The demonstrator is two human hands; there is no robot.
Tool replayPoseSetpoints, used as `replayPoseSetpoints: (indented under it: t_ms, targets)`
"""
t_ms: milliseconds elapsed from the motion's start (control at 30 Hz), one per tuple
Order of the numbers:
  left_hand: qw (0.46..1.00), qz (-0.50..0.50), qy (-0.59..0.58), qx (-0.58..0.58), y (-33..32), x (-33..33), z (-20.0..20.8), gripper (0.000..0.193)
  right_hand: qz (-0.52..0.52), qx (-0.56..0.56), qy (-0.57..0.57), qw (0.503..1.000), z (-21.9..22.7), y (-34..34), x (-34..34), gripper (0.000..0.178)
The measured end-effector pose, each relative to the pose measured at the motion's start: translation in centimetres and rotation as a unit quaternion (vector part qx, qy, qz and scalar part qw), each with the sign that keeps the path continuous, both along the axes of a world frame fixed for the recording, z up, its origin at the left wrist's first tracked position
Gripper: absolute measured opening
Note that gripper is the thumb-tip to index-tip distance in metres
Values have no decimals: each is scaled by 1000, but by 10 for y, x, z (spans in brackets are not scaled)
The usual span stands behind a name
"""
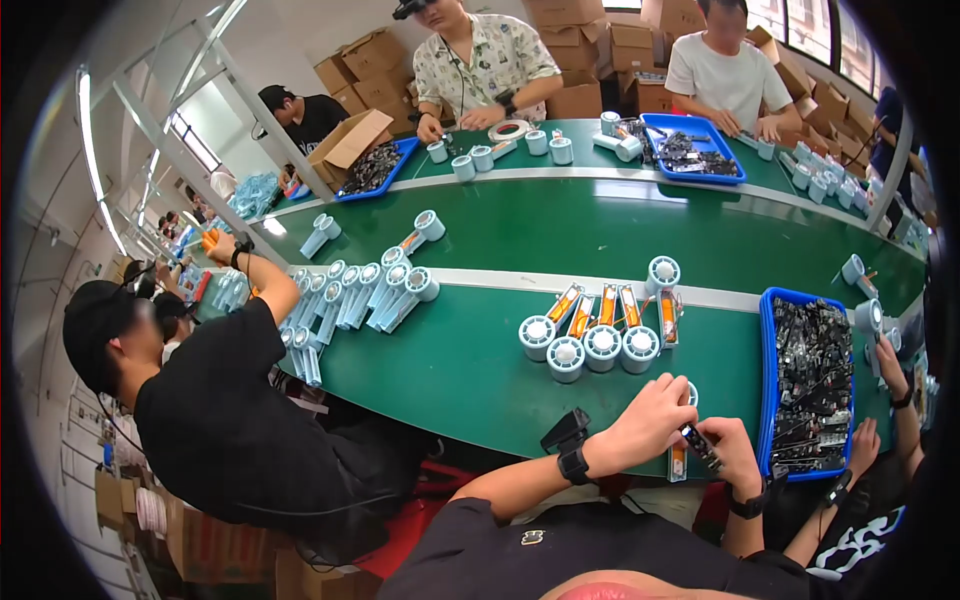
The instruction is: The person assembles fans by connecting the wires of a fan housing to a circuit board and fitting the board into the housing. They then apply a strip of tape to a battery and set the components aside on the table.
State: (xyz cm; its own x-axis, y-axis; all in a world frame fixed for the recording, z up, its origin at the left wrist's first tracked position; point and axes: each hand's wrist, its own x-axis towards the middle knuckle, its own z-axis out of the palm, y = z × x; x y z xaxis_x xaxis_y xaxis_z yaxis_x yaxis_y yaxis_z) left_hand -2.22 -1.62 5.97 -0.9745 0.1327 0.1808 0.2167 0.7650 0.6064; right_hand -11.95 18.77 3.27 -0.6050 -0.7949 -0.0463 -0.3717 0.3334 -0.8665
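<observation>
My left hand (650,418) and my right hand (736,455) come together near the bench's front edge. Between them is a small dark circuit board (703,448), its upper end at my left fingertips and its side pinched by my right fingers. Beneath my hands lies a light-blue handheld fan with its handle open (678,463), its round head mostly covered by my left fingers. Just beyond, several similar fans (602,342) lie in a cluster, orange parts showing in their open handles.
Right of my hands stands a blue tray (768,400) heaped with dark circuit boards. Closed-handle fans (365,285) lie in rows to the left, beside a person in black (210,400). Across the green bench (450,380) two people work near another blue tray (735,178). Another person's hand (890,370) is at right.
</observation>
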Motion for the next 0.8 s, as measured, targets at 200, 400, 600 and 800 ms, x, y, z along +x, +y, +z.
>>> replayPoseSetpoints:
  t_ms: [200, 400, 600, 800]
  targets:
    - [977, -68, 201, -21, -18, -18, -21, 27, -15, 25, -34, 999, 3, -6, 24, 16]
    - [975, -174, 109, 84, -22, -35, -36, 28, -61, 40, -12, 997, -9, -3, 27, 16]
    - [979, -128, 142, 66, -15, -34, -33, 28, -80, -41, -26, 996, -14, -4, 29, 12]
    - [982, -8, 187, -37, -9, -19, -34, 24, -133, -75, -28, 988, -15, 4, 19, 33]
